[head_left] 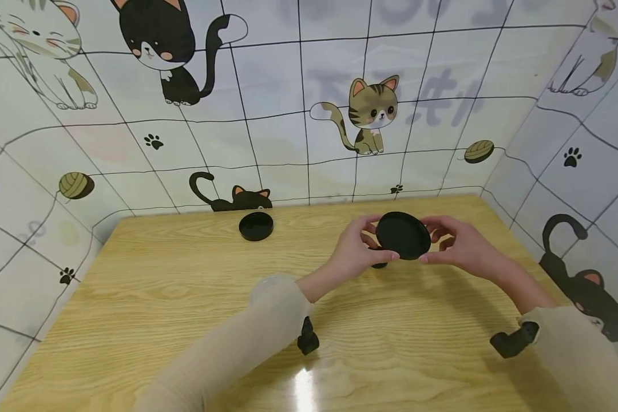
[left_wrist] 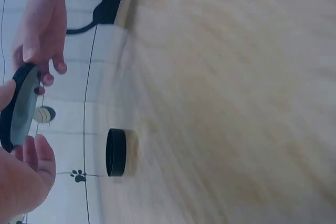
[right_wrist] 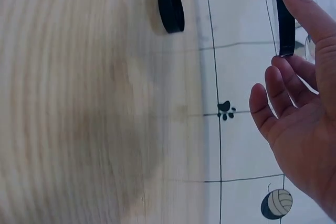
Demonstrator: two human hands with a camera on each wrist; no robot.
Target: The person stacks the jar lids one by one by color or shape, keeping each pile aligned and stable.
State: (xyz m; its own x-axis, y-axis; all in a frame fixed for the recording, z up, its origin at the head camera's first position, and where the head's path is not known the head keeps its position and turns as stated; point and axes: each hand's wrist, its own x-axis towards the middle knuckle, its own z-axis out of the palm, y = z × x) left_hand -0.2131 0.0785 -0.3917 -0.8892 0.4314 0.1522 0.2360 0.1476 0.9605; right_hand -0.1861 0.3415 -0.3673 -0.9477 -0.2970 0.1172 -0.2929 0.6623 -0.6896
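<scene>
Both hands hold a shallow black round lid [head_left: 403,235] up over the far right part of the table, its flat face tilted toward the head camera. My left hand [head_left: 359,246] pinches its left edge, thumb in front and fingers behind. At the opposite edge, my right hand [head_left: 455,245] grips with thumb and fingertips. From the left wrist, the lid [left_wrist: 23,106] shows a greyish, glossy face inside a dark rim. Just below my left fingers, another black piece [head_left: 380,265] is mostly hidden by that hand. A black round shallow dish [head_left: 256,226] sits farther left.
A clear round object [head_left: 272,281] lies on the wooden table [head_left: 175,297], partly covered by the left sleeve. Cat-printed cloth [head_left: 278,103] hangs behind the table and along its sides. Dark wrist mounts [head_left: 308,337] stick out below the sleeves.
</scene>
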